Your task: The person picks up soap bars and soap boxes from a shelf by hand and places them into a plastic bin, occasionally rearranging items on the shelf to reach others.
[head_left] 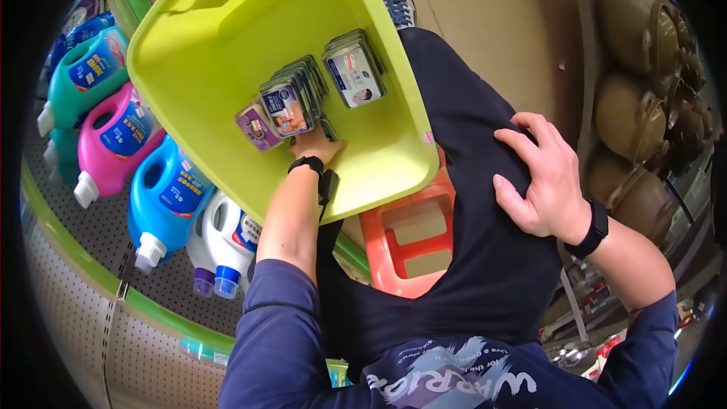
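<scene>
My left hand (pixel 319 147) reaches into a yellow-green plastic basket (pixel 379 144). Its thumb and fingers close around the lower end of a small flat pack (pixel 328 129), mostly hidden by the hand and the packs above it. Just above lies a row of overlapping flat packs (pixel 287 108) with printed labels. A purple pack (pixel 257 126) leans at their left, and another stack of blue-and-white packs (pixel 356 76) sits apart on the right. My right hand (pixel 547 178) rests on my dark-trousered knee, fingers spread and holding nothing.
Beneath the basket edge is a red-orange plastic stool (pixel 394 257). Large detergent bottles in teal, pink (pixel 117 140), blue (pixel 170 193) and white line a perforated shelf (pixel 83 220) at left. Brown lidded pots (pixel 632 117) fill a rack at right.
</scene>
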Motion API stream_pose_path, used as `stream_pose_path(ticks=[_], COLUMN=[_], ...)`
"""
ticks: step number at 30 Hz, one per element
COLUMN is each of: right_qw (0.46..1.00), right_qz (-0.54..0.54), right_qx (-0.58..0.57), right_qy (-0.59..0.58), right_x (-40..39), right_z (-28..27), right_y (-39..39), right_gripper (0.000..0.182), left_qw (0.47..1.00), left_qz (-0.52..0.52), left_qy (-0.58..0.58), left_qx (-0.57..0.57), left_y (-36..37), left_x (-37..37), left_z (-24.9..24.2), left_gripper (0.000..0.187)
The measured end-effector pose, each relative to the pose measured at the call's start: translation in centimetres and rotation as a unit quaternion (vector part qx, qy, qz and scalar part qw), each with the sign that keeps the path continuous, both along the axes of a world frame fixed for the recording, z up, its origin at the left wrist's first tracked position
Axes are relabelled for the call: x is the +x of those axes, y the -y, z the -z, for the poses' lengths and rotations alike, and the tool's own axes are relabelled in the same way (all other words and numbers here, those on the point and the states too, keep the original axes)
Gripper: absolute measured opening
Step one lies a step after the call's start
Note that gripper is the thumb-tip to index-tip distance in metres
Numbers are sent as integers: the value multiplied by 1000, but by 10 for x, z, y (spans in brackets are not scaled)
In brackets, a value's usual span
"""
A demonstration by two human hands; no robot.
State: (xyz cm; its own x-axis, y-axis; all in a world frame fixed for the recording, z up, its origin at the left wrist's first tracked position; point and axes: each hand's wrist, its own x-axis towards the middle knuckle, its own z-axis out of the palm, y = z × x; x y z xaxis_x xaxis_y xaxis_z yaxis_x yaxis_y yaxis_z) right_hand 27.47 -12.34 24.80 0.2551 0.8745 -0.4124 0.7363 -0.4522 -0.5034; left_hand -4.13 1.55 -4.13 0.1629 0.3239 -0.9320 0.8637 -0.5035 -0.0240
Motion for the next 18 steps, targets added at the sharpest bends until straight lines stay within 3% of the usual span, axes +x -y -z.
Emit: stream_pose_path(ticks=[3, 8, 10, 12, 14, 18], right_qw=[1000, 999, 999, 999, 998, 997], right_qz=[-2, -3, 6, 4, 5, 20], right_qx=[10, 36, 27, 14, 27, 29], right_qy=[6, 17, 37, 45, 62, 67], right_x=[-3, -12, -17, -21, -26, -36], right_z=[0, -2, -2, -2, 1, -2], right_y=[0, 4, 4, 5, 8, 9], right_gripper=[41, 39, 37, 36, 36, 33], left_qw=[996, 998, 995, 990, 982, 913], left_qz=[-40, -29, -93, -76, -38, -105], left_qy=[-78, -24, -9, 62, 157, 373], left_qx=[-18, 55, 16, 98, 98, 128], left_y=[-6, -5, -5, 8, 12, 26], left_x=[5, 15, 13, 7, -6, -36], left_z=[10, -45, -76, -114, -155, -289], left_gripper=[98, 95, 76, 67, 63, 65])
